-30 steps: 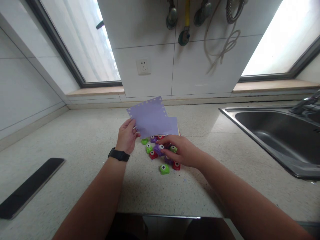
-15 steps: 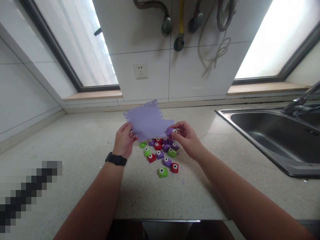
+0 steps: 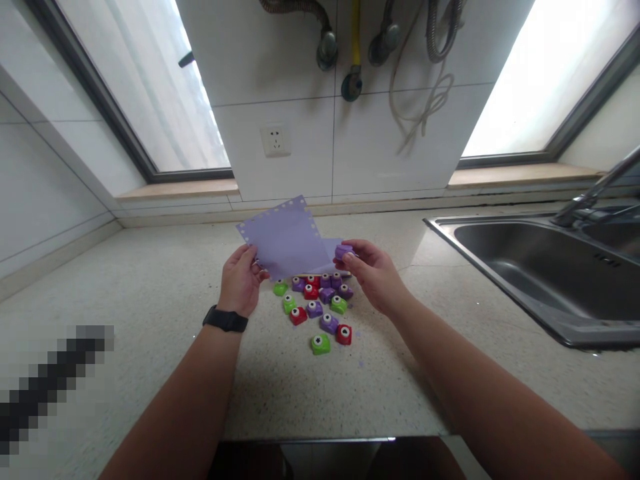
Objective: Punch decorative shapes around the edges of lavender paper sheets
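Note:
My left hand (image 3: 241, 280) pinches the left edge of a sheet of purple paper (image 3: 287, 239), tilted above the counter. Small punched holes run along the sheet's top and right edges. Just right of the sheet, my right hand (image 3: 370, 270) is closed on a purple craft punch (image 3: 343, 252), which looks apart from the paper's punched edge. Below both hands lie several more punches: a green punch (image 3: 321, 344), a red punch (image 3: 344, 334) and a purple punch (image 3: 329, 323) are nearest me. Another piece of purple paper (image 3: 331, 248) lies behind the held sheet.
A steel sink (image 3: 500, 293) with a faucet (image 3: 580, 207) is set in the speckled counter (image 3: 165, 280) at right. Small purple paper bits lie near the punches. On the tiled wall are a socket (image 3: 275, 141) and pipes.
My right hand has turned the purple punch, so its white top no longer faces me. A gap has opened between the punch and the held sheet. The whole view has shifted slightly.

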The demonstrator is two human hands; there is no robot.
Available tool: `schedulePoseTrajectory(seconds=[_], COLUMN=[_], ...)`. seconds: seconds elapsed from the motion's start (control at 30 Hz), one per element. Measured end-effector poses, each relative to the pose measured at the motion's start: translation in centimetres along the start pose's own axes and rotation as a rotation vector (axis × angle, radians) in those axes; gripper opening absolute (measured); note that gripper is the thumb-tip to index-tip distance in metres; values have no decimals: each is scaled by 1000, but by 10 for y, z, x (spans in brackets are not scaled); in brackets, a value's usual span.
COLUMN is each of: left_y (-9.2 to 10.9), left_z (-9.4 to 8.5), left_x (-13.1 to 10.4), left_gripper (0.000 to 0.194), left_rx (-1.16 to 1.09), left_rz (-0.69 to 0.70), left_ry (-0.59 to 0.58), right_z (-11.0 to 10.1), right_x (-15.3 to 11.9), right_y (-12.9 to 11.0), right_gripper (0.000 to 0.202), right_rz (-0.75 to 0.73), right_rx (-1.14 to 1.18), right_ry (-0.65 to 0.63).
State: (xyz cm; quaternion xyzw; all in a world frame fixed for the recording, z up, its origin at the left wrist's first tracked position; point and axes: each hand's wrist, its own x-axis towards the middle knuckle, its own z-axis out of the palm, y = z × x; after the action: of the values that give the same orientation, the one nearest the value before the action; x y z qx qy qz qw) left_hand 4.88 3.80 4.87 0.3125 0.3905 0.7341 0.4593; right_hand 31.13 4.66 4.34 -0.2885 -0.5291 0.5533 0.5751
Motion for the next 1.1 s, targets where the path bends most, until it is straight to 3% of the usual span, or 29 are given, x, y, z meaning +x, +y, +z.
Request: schedulePoseTrajectory(seconds=[0.27, 0.63, 0.83, 1.1], left_y=[0, -2, -6, -6], left_z=[-1, -1, 1, 3], left_x=[0, 4, 4, -2], left_gripper=[34, 37, 39, 42], left_rx=[5, -94, -130, -44], left_rz=[0, 19, -16, -37], left_ry=[1, 0, -87, -155], right_z=[3, -7, -7, -9], right_x=[-2, 5, 7, 7], right_y=[-3, 0, -2, -5], right_gripper=[49, 43, 50, 42], right_rz=[-29, -88, -83, -150], right_rx=[-31, -217, -104, -77], right_ry=[-24, 57, 87, 63])
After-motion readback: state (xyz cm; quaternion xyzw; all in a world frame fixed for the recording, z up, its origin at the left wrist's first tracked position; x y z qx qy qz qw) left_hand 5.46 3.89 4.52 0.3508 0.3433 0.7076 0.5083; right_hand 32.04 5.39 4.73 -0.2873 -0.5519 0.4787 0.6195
